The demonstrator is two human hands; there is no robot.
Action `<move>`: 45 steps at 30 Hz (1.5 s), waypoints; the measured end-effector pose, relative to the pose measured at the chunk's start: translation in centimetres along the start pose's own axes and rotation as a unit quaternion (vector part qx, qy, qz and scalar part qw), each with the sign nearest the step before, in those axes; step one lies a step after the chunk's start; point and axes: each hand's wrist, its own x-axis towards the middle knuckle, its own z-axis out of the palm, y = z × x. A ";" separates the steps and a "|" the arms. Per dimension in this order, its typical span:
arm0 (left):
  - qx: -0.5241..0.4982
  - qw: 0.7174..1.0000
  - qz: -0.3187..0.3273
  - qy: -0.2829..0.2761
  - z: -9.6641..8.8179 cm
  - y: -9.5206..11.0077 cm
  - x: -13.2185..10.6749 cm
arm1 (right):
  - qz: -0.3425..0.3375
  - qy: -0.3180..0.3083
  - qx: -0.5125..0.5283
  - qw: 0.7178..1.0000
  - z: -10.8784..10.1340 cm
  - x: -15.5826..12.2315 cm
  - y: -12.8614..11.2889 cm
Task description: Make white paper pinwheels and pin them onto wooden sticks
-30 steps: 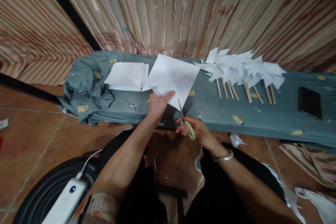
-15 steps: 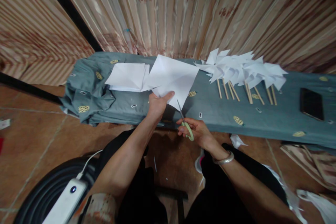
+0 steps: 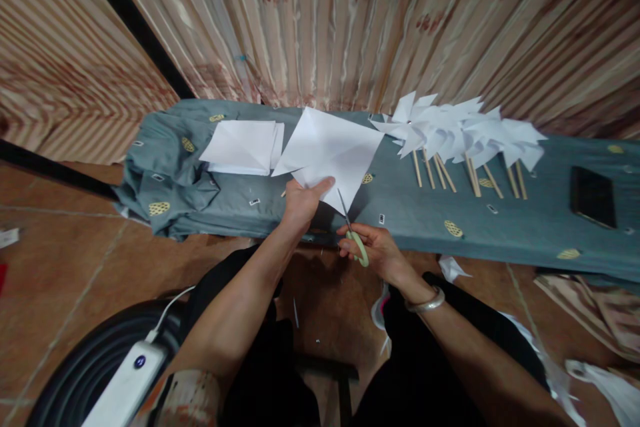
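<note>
Between finished pinwheels (image 3: 463,128) and a waiting stack (image 3: 240,147), the left hand (image 3: 302,201) pinches a part-cut sheet (image 3: 330,140), the right hand (image 3: 379,245) curled round scissors (image 3: 356,239).

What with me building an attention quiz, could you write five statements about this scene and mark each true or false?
1. The right hand holds green-handled scissors. True.
2. The left hand holds a pencil. False: it holds a white paper sheet.
3. The paper stack lies left of that sheet. True.
4. The smartphone lies left of the paper pinwheels. False: it lies to their right.
5. Wooden sticks extend from the pinwheels toward the person. True.
</note>
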 end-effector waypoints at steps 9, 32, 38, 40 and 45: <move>-0.025 0.999 0.019 -0.023 0.3 -0.4 -0.2 | -0.026 -0.015 -0.028 0.999 -0.7 0.0 0.3; -0.032 0.999 -0.014 0.006 0.4 0.0 -0.4 | -0.002 0.006 0.005 1.000 0.0 0.0 -0.2; -0.026 1.000 -0.017 0.003 0.4 0.0 -0.4 | -0.006 0.016 0.012 1.000 0.0 0.1 0.2; -0.026 1.000 -0.015 0.006 0.5 0.0 -0.6 | -0.012 0.013 0.003 1.000 -0.1 0.0 0.1; -0.033 0.999 -0.015 -0.004 0.6 0.0 -0.9 | -0.022 0.014 -0.017 1.000 -0.2 0.1 0.0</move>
